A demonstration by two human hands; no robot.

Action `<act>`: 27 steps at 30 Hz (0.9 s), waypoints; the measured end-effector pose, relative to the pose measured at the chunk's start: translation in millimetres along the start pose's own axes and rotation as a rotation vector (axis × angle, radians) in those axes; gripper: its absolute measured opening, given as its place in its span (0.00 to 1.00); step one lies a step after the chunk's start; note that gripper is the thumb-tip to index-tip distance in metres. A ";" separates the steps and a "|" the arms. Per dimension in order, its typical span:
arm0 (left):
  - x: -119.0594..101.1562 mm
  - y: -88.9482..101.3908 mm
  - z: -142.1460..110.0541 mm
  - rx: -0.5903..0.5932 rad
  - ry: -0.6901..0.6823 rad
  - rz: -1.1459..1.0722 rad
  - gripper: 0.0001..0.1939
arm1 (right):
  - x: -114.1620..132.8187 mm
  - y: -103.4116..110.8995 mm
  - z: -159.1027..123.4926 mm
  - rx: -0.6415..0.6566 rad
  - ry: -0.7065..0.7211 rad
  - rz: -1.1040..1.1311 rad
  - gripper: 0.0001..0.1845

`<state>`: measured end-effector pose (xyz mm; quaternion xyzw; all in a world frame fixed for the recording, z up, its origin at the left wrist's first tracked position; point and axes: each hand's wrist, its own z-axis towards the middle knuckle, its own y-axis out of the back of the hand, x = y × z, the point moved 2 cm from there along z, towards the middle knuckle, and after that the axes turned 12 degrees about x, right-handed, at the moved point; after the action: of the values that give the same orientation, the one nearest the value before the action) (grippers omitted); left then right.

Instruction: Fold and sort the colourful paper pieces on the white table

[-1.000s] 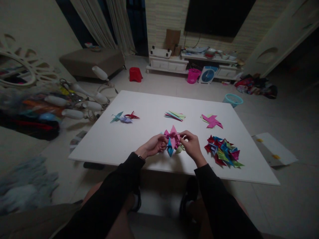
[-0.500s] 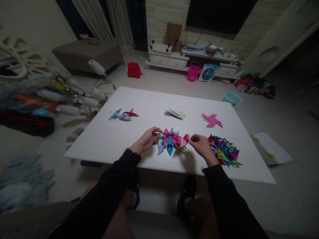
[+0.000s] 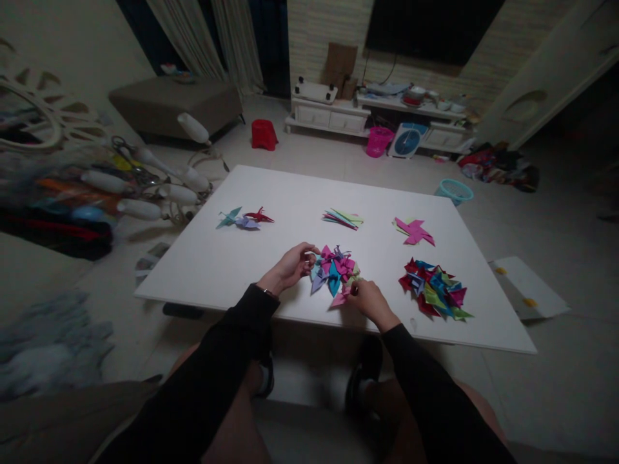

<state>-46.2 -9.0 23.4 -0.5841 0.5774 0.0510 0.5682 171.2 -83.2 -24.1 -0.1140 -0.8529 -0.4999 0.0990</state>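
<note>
A heap of folded-paper cranes point(image 3: 333, 277) in pink, purple, blue and green lies near the front edge of the white table point(image 3: 271, 183). My right hand point(image 3: 371, 301) pinches a pink paper crane point(image 3: 340, 297) low at the heap's front right side. At the left side of the same heap is my left hand point(image 3: 296, 265), its fingers curved and apart, beside a pale blue piece; no held thing shows in it. To the right lies a second pile of shiny folded papers point(image 3: 438, 290) in red, blue and green.
Further back on the table are three paper cranes point(image 3: 245, 219), a fan of paper strips point(image 3: 342, 218) and pink pinwheel-like paper point(image 3: 414, 231). A lamp with several white shades point(image 3: 140, 208) stands left of the table. A blue basket point(image 3: 454, 190) is beyond the right corner.
My right hand has moved left and toward me, carrying the pink crane from the heap's right side down to its front. My left hand has stayed by the heap.
</note>
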 end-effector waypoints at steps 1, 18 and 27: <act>-0.3 1.9 1.0 -0.006 -0.004 0.002 0.06 | 1.4 -2.1 3.4 0.000 0.002 -0.001 0.06; -11.4 31.4 -0.6 -0.133 -0.089 0.020 0.05 | 4.6 -7.8 11.2 0.062 0.016 -0.043 0.05; -22.0 59.5 -10.7 -0.412 -0.238 0.112 0.08 | 5.2 0.6 5.4 0.122 -0.017 -0.128 0.08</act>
<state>-103.4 15.4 6.9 -0.6446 0.5152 0.2675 0.4974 166.1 -77.7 -24.8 -0.0572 -0.8880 -0.4514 0.0664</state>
